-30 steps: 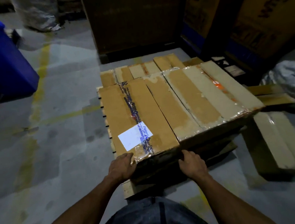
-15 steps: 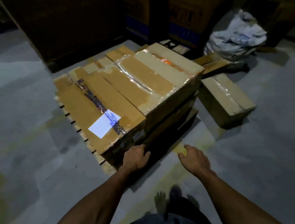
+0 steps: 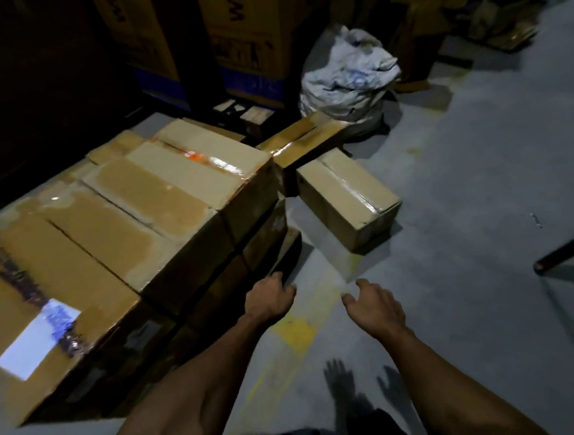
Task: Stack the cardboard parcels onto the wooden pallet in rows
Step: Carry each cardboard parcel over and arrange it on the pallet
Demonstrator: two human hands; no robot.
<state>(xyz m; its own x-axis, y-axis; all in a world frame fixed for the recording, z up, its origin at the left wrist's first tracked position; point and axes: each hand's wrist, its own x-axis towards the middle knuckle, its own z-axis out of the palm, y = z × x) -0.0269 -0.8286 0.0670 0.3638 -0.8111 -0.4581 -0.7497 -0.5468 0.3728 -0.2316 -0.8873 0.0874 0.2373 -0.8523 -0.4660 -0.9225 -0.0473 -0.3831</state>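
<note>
I see both hands empty, fingers loosely curled: left hand [image 3: 268, 299] by the stacked tape-glossed cardboard parcels [image 3: 161, 206], right hand [image 3: 375, 308] over smooth grey concrete floor [image 3: 466, 203].

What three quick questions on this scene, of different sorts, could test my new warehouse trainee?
1. True or false: both hands hold a parcel.
2. Which lies nearest the right hand: A) white sack B) floor parcel C) labelled parcel?
3. Fill in: the white label sits on the stack's ___ parcel.

Key: 1 false, the left hand and the right are both empty. 2 B. 3 nearest.
</note>
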